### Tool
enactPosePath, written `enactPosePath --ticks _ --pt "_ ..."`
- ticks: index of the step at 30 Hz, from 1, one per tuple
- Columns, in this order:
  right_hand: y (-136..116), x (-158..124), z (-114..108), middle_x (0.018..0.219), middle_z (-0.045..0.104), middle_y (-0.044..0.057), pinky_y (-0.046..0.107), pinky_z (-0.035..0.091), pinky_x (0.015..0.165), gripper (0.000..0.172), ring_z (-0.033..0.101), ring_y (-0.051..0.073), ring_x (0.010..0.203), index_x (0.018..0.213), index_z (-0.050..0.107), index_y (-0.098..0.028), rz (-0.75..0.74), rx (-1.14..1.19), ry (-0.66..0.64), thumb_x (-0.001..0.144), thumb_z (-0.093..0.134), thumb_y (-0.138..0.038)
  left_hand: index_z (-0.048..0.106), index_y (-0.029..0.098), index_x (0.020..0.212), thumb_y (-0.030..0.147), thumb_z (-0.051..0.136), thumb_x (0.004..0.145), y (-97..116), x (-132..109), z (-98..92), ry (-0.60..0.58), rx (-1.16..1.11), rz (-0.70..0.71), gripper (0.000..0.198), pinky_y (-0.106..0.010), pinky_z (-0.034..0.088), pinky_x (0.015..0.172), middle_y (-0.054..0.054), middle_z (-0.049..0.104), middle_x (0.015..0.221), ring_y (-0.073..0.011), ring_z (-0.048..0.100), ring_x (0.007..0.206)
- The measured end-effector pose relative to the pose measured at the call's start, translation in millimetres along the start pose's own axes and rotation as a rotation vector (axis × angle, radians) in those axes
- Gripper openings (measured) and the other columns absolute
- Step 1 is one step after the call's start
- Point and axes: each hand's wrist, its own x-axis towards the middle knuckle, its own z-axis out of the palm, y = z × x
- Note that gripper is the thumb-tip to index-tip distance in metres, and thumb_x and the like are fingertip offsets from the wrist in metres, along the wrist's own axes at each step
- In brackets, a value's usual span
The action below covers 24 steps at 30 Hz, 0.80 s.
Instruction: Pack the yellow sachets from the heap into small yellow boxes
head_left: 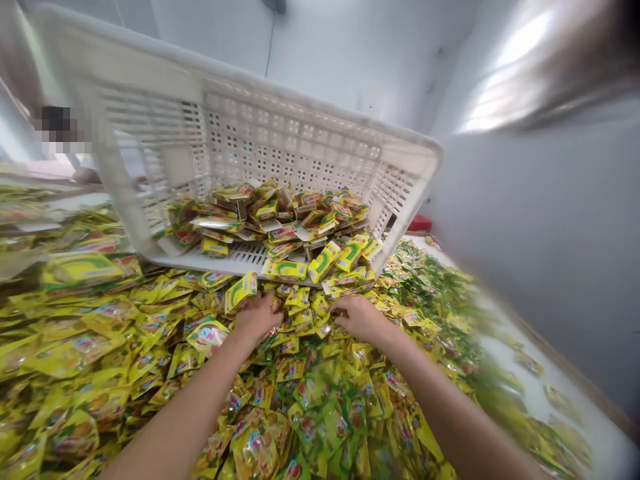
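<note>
My left hand [259, 313] reaches into a pile of small yellow and green plastic packets [250, 447], just below the tilted basket's lower rim. Its fingers are curled down among the packets; whatever they grip is hidden. A yellow-green carton [241, 292] leans right beside this hand. To the right, my right hand [357, 315] also has bent fingers, facing inward at the packets, and I cannot make out what is in them. Between the hands lie more yellow packets. The white plastic basket [320, 110] lies tipped toward me, with several small flat cartons [285, 269] inside and at its lip.
Packets spread across the white table [533, 357], thinning toward its right edge by the wall. More cartons [83, 270] lie on the left. A red object [420, 223] sits behind the basket. Another person [133, 157] is partly visible at the far left.
</note>
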Motion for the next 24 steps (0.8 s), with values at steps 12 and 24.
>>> enactPosePath --ticks 12,24 --pt "-32.5 66.4 -180.4 0.110 0.059 0.008 0.036 0.054 0.069 0.069 0.062 0.023 0.090 0.119 0.054 -0.021 0.097 0.095 1.064 0.057 0.083 -0.029 0.069 0.036 0.118 0.046 0.085 0.046 12.2 -100.0 -28.4 -0.550 0.268 0.260 0.074 -0.060 0.038 0.099 -0.012 0.069 0.120 -0.0449 0.058 0.115" --pt "-46.0 125.2 -151.0 0.062 0.063 0.000 0.031 0.053 0.052 0.021 0.061 0.018 0.057 0.069 0.061 -0.011 0.058 0.738 0.980 0.049 0.062 -0.006 0.023 0.007 0.138 0.071 0.063 0.072 165.9 36.0 -263.9 -0.053 -1.381 0.365 0.099 -0.052 0.049 0.095 -0.028 0.040 0.143 -0.0356 0.054 0.124"
